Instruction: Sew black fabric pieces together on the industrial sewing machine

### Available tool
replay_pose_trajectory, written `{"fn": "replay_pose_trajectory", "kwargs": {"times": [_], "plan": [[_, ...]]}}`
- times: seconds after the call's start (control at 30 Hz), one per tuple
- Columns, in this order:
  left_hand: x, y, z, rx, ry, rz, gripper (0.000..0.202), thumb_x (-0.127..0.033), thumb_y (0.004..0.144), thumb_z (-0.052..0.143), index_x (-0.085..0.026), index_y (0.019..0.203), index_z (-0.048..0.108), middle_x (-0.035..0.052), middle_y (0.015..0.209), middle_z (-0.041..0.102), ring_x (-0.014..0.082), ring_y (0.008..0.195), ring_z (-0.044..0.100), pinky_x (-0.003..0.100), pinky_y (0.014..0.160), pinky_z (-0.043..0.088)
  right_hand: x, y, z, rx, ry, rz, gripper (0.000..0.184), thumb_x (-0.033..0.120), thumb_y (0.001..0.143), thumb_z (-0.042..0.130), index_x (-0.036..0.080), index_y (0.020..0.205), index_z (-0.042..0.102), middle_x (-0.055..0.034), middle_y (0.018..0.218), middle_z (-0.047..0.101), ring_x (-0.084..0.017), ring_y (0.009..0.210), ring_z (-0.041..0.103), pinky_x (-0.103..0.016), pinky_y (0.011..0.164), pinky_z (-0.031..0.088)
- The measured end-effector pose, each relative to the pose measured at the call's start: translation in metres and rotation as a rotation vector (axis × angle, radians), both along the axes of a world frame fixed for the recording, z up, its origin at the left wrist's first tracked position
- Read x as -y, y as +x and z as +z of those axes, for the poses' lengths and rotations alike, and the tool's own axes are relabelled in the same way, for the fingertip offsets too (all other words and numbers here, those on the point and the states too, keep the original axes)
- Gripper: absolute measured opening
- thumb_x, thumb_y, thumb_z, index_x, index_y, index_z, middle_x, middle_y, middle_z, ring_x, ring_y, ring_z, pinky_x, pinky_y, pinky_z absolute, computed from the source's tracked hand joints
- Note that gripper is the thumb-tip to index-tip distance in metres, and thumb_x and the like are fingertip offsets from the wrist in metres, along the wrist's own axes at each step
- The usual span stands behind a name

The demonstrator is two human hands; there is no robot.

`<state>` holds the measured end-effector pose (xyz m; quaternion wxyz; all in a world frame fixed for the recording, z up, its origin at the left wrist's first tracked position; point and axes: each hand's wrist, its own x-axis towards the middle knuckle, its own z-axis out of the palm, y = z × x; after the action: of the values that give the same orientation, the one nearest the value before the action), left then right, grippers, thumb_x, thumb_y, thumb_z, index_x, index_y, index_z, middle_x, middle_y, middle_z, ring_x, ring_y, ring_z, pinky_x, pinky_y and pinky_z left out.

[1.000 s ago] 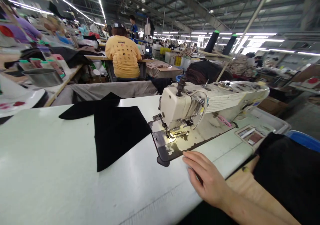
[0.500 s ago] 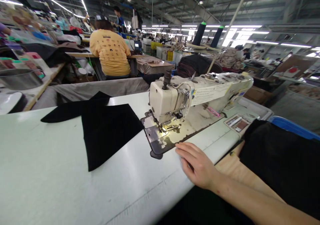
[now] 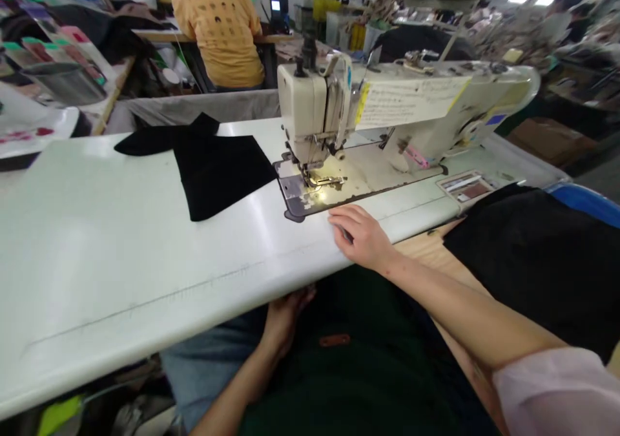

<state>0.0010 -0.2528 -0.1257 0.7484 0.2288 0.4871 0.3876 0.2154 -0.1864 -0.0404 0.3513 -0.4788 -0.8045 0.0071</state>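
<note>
My right hand (image 3: 361, 237) rests on the white table beside the front edge of the sewing machine (image 3: 303, 110). Its fingers are loosely bent, a gap shows by the thumb, and it holds nothing visible. Below the table edge, over my lap, is my left hand (image 3: 285, 313); its fingers are partly hidden, so I cannot tell what they do. The machine's lamp lights the needle area and the metal plate (image 3: 358, 174). To the left of the plate lies a black cut fabric piece (image 3: 220, 171), its right corner reaching the plate's edge.
More black fabric (image 3: 542, 255) lies on a wooden board (image 3: 436, 255) at the right, near a blue bin (image 3: 591, 200). Beyond the table sits a person in a yellow shirt (image 3: 217, 29). A metal pot (image 3: 68, 77) stands at the far left.
The view has tilted down, bringing my left hand, lap and dark green apron into sight. My right hand stays beside the machine plate; the black fabric piece has not moved on the table.
</note>
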Motion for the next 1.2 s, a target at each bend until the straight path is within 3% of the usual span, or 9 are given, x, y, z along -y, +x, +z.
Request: {"fn": "replay_pose_trajectory", "kwargs": {"times": [0.13, 0.23, 0.33, 0.47, 0.57, 0.7, 1.0, 1.2], "plan": [[0.04, 0.002, 0.023, 0.099, -0.052, -0.054, 0.034, -0.032, 0.071, 0.085, -0.011, 0.096, 0.075, 0.0105, 0.102, 0.076, 0.0182, 0.091, 0.07, 0.03, 0.09, 0.054, 0.001, 0.005, -0.005, -0.043, 0.002, 0.071, 0.022, 0.013, 0.091, 0.049, 0.02, 0.098, 0.068, -0.0087, 0.106, 0.07, -0.024, 0.104, 0.062, -0.045, 0.096, 0.052], [0.048, 0.007, 0.051, 0.176, -0.029, -0.094, 0.031, -0.028, 0.073, 0.083, -0.014, 0.099, 0.077, 0.0105, 0.105, 0.077, 0.018, 0.093, 0.071, 0.028, 0.091, 0.054, 0.004, 0.005, -0.002, -0.068, 0.003, 0.124, 0.02, 0.013, 0.09, 0.051, 0.02, 0.096, 0.068, -0.0085, 0.105, 0.071, -0.023, 0.102, 0.063, -0.044, 0.094, 0.052], [0.048, 0.008, 0.076, 0.213, 0.01, -0.107, 0.027, -0.024, 0.076, 0.079, -0.014, 0.101, 0.077, 0.011, 0.107, 0.076, 0.0207, 0.103, 0.07, 0.027, 0.094, 0.054, 0.023, -0.001, 0.012, -0.175, -0.044, 0.181, 0.018, 0.014, 0.092, 0.052, 0.02, 0.093, 0.069, -0.0081, 0.102, 0.072, -0.022, 0.1, 0.064, -0.042, 0.095, 0.052], [0.05, 0.008, 0.096, 0.179, 0.094, -0.097, 0.032, -0.024, 0.074, 0.08, -0.014, 0.104, 0.077, 0.0104, 0.11, 0.076, 0.022, 0.104, 0.07, 0.028, 0.095, 0.054, 0.065, -0.01, 0.035, -0.377, -0.405, 0.301, 0.015, 0.022, 0.093, 0.056, 0.021, 0.097, 0.07, -0.0045, 0.101, 0.071, -0.016, 0.089, 0.066, -0.033, 0.083, 0.056], [0.051, 0.01, 0.101, 0.052, 0.144, -0.083, 0.036, -0.027, 0.071, 0.084, -0.017, 0.104, 0.077, 0.0086, 0.107, 0.077, 0.02, 0.098, 0.071, 0.026, 0.09, 0.055, 0.088, -0.012, 0.041, -0.516, -0.674, 0.334, 0.015, 0.026, 0.09, 0.061, 0.02, 0.099, 0.071, -0.0039, 0.098, 0.067, -0.013, 0.076, 0.063, -0.027, 0.069, 0.055], [0.047, 0.017, 0.103, -0.043, 0.191, -0.063, 0.037, -0.033, 0.069, 0.086, -0.017, 0.102, 0.078, 0.0079, 0.1, 0.078, 0.017, 0.084, 0.072, 0.025, 0.084, 0.058, 0.091, -0.008, 0.037, -0.687, -0.806, 0.347, 0.016, 0.025, 0.086, 0.065, 0.019, 0.099, 0.072, -0.0045, 0.1, 0.066, -0.015, 0.083, 0.064, -0.028, 0.074, 0.055], [0.043, 0.028, 0.109, -0.149, 0.286, -0.019, 0.033, -0.035, 0.069, 0.084, -0.016, 0.096, 0.078, 0.0064, 0.09, 0.079, 0.0137, 0.074, 0.071, 0.022, 0.075, 0.057, 0.085, -0.002, 0.02, -0.878, -0.978, 0.337, 0.022, 0.027, 0.081, 0.069, 0.02, 0.102, 0.07, -0.0025, 0.096, 0.071, -0.018, 0.092, 0.066, -0.035, 0.09, 0.051], [0.041, 0.033, 0.105, -0.331, 0.551, 0.027, 0.024, -0.027, 0.072, 0.077, -0.019, 0.095, 0.078, 0.0035, 0.089, 0.079, 0.0174, 0.081, 0.073, 0.026, 0.078, 0.058, 0.083, -0.002, 0.017, -0.931, -0.919, 0.36, 0.021, 0.021, 0.079, 0.069, 0.022, 0.099, 0.07, -0.0015, 0.099, 0.069, -0.018, 0.097, 0.066, -0.037, 0.093, 0.051]]}}
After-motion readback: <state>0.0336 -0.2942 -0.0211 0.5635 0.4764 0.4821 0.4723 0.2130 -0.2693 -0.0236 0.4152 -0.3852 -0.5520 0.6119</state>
